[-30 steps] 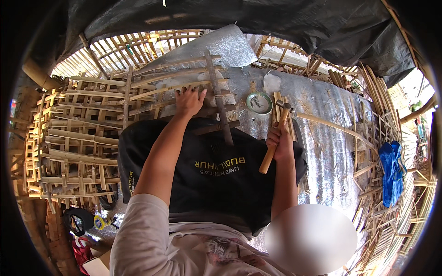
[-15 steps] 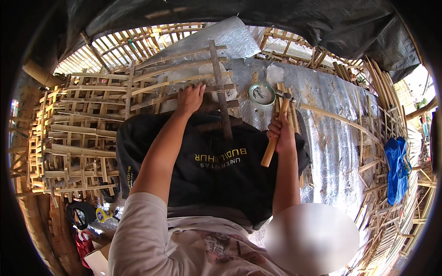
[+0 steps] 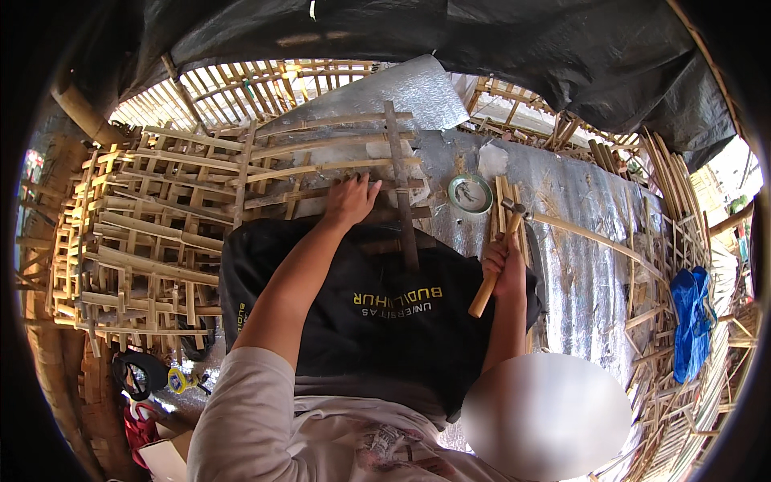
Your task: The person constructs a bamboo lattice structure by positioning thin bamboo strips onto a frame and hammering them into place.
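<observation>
Now, hammer (image 3: 495, 261) in right hand (image 3: 506, 265) (raised)

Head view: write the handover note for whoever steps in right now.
Left hand: flat on the bamboo lattice, pressing its slats down; holds nothing.
Right hand: grips the hammer by its wooden handle, head up, clear of the lattice.
Round tin sits open between lattice and hammer; loose slats lie to the right on the silver sheet.
Done: many slats already crossed, finished frames stacked left.
Left: cannot tell which joints lack nails.
</observation>
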Motion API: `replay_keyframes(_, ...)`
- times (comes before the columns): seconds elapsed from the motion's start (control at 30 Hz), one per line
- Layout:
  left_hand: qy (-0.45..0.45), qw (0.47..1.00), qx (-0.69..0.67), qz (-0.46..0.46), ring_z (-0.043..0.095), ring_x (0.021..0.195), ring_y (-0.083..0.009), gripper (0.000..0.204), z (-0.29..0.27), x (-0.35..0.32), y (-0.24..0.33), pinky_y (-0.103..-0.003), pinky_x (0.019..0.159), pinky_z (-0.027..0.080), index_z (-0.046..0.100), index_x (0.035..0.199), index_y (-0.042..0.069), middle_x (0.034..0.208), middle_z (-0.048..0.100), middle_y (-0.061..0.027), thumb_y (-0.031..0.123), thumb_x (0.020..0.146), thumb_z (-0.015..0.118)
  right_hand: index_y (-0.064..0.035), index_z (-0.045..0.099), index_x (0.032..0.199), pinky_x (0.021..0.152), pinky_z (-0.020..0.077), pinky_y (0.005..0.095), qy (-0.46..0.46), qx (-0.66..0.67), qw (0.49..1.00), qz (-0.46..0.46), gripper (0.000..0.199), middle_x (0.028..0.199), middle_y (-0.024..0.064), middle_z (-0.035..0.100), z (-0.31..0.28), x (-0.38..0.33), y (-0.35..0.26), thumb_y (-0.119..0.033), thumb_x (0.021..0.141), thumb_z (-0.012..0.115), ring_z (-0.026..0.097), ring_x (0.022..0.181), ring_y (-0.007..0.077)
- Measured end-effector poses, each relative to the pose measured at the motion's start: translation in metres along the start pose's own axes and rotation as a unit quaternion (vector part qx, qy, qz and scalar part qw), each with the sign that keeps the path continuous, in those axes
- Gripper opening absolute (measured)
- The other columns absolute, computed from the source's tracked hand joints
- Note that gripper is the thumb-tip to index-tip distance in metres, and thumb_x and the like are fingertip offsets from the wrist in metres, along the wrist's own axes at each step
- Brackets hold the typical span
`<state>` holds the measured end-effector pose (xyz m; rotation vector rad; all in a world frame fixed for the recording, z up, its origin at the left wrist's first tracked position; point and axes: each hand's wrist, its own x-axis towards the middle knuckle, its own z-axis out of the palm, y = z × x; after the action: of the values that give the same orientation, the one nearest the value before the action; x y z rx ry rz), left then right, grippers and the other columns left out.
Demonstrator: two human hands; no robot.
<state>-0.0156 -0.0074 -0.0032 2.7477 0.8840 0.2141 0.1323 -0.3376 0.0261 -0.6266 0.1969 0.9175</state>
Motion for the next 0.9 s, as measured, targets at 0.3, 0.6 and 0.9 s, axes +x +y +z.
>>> replay_keyframes(0.3,0.157,0.982,0.101,-0.003,0.016,0.147,-0.0320,0.067,0.014,0.091,-0.030,-0.068,0.113,0.002,0.031,0.149,0.009,0.158,0.022,-0.0118,0.053,0.099,0.030,-0.0105,0.052,0.100,0.041,0.0265,0.0174,-0.005,0.001,1.000,0.002,0.027,0.065,-0.0077,0.033,0.003,-0.004,0.008,-0.037,0.101,0.050,0.030,0.049,0.0022)
replay_keyframes(0.6,0.034,0.993,0.105,-0.036,0.016,0.147,-0.0313,0.067,0.028,0.107,-0.039,-0.067,0.114,0.001,0.024,0.153,0.017,0.158,0.024,-0.0097,0.055,0.099,0.024,-0.0120,0.053,0.101,0.041,0.0274,0.0173,0.147,-0.251,0.955,-0.062,0.027,0.063,-0.0084,0.032,0.060,0.000,0.015,-0.038,0.102,0.048,0.032,0.050,0.0007)
replay_keyframes(0.9,0.041,0.994,0.095,-0.036,0.019,0.146,-0.0308,0.066,0.032,0.102,-0.041,-0.069,0.113,-0.001,0.026,0.152,0.016,0.156,0.028,-0.0077,0.055,0.099,0.025,-0.0052,0.052,0.105,0.062,0.0507,0.0547,-0.020,-0.934,0.291,-0.206,0.026,0.076,0.0218,0.066,0.204,0.114,0.053,-0.030,0.101,0.046,0.067,0.076,0.0425)
